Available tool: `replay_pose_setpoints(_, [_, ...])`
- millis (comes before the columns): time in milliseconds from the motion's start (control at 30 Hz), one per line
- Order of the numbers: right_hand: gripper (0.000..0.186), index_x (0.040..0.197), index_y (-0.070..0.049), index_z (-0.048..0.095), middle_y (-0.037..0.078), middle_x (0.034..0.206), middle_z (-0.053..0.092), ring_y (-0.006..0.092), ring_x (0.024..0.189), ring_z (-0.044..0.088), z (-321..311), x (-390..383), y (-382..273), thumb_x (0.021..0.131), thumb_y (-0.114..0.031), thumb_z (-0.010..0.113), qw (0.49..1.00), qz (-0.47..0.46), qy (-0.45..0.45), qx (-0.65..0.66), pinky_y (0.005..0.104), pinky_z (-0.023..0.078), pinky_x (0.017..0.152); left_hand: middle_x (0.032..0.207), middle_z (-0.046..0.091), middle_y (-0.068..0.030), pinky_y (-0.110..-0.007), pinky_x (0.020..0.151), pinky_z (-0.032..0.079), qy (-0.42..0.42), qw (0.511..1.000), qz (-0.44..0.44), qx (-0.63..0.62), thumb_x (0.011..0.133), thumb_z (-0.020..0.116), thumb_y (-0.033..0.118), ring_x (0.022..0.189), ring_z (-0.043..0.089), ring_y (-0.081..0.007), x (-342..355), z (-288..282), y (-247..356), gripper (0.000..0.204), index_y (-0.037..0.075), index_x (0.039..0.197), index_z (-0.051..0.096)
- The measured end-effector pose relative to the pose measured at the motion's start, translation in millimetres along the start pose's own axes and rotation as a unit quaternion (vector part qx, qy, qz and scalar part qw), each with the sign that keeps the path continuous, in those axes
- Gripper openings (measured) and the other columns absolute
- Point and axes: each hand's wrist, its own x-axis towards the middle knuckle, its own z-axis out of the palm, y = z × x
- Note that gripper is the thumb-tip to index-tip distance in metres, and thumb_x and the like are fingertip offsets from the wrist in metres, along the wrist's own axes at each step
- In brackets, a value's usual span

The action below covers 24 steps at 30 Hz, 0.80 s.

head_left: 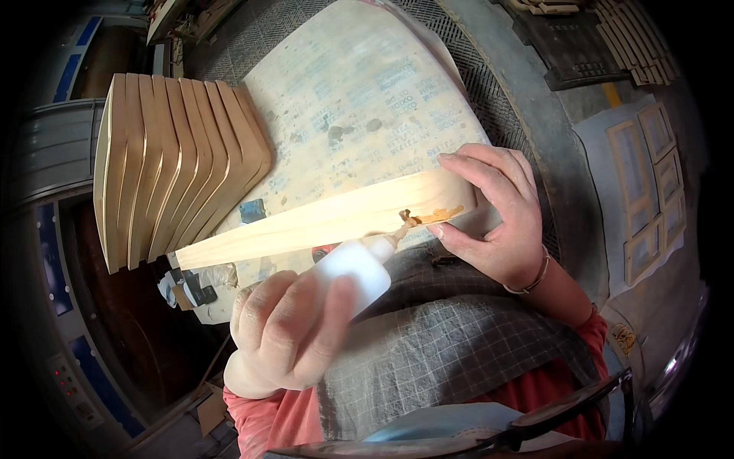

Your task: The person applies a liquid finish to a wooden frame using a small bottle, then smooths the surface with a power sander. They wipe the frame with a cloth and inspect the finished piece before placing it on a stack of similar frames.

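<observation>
A long, pale wooden piece (329,216) with a rounded right end lies across the paper-covered table in front of me. Around that rounded end curls my right hand (501,203), the thumb at the near edge and the fingers at the far side. My left hand (287,329) is closed on a white squeeze bottle (355,274), tilted so its nozzle (399,233) meets the near edge of the wood. Beside the nozzle, a dark brown spot and an orange-brown smear (442,216) mark the wood near my right thumb.
Several bent wooden panels (180,153) stand in a row at the left. A small blue pad (252,210) lies on the printed paper covering (344,92). Wooden frames (650,183) rest on a sheet at the right, and stacked slats (631,42) lie far right.
</observation>
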Motion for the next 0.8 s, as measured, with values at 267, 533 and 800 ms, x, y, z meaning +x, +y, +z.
replay_pose_setpoints(267, [0.054,0.113,-0.009,0.067,0.006,0.11,0.061,0.0257,0.101,0.055,2,0,-2,0.061,-0.016,0.081,1.0,0.011,-0.001,-0.006,0.0363,0.046,0.089,0.102,0.054,-0.0071,-0.027,0.054,0.044,0.04,0.997,0.043,0.04,0.075,0.074,0.014,0.082,0.058,-0.0201,4,9,-2,0.041,0.013,0.115,0.067])
replay_pose_setpoints(533, [0.055,0.113,-0.011,0.067,0.006,0.11,0.061,0.0261,0.101,0.055,4,-1,4,0.061,-0.015,0.081,1.0,0.018,0.005,-0.007,0.0372,0.045,0.09,0.105,0.055,-0.0084,-0.032,0.065,0.05,0.008,1.0,0.016,0.006,0.068,0.077,0.004,0.087,0.058,-0.025,1,5,-3,0.047,0.012,0.114,0.069])
replay_pose_setpoints(800, [0.056,0.114,-0.012,0.066,0.006,0.11,0.061,0.0263,0.103,0.055,4,0,3,0.06,-0.015,0.082,1.0,0.015,-0.004,-0.009,0.0377,0.045,0.09,0.108,0.054,-0.0082,-0.033,0.071,0.052,0.009,1.0,0.009,-0.001,0.067,0.077,0.001,0.092,0.058,-0.027,7,5,6,0.051,0.013,0.115,0.069])
